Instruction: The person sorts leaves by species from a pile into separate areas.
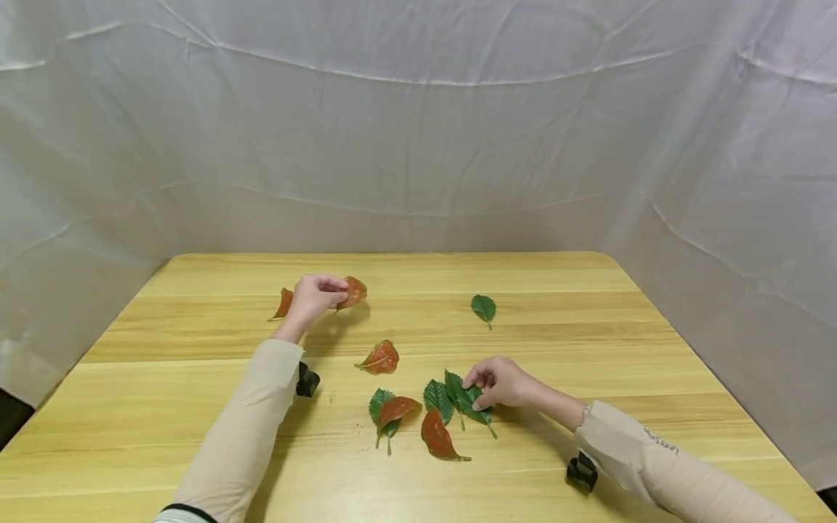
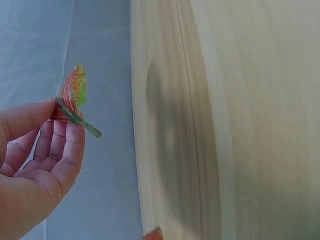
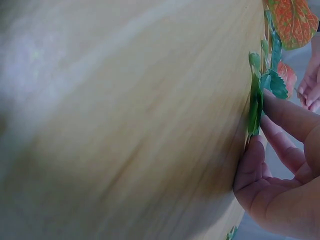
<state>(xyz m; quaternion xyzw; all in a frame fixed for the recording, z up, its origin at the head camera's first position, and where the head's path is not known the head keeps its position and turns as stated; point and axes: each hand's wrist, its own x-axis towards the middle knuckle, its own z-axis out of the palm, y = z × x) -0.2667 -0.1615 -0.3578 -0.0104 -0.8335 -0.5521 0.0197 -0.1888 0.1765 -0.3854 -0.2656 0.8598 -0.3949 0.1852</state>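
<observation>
Above the far left of the table, my left hand (image 1: 317, 292) pinches a red leaf (image 1: 355, 291) between thumb and fingers. In the left wrist view this leaf (image 2: 70, 97) is curled, with a green stem, and is off the wood. My right hand (image 1: 506, 383) has its thumb and fingertips at a green leaf (image 1: 476, 404) low over the table. The right wrist view shows that green leaf (image 3: 255, 107) edge-on between the fingers. Beside it are more green leaves (image 1: 437, 398) and a red leaf (image 1: 439, 437).
A red leaf (image 1: 284, 303) lies partly behind the left wrist. Another red leaf (image 1: 381, 357) lies mid-table, and a single green leaf (image 1: 483, 307) lies farther back. Nearer, a red leaf (image 1: 399, 410) overlaps a green one. Pale cloth (image 1: 405, 145) encloses the wooden table (image 1: 216, 421).
</observation>
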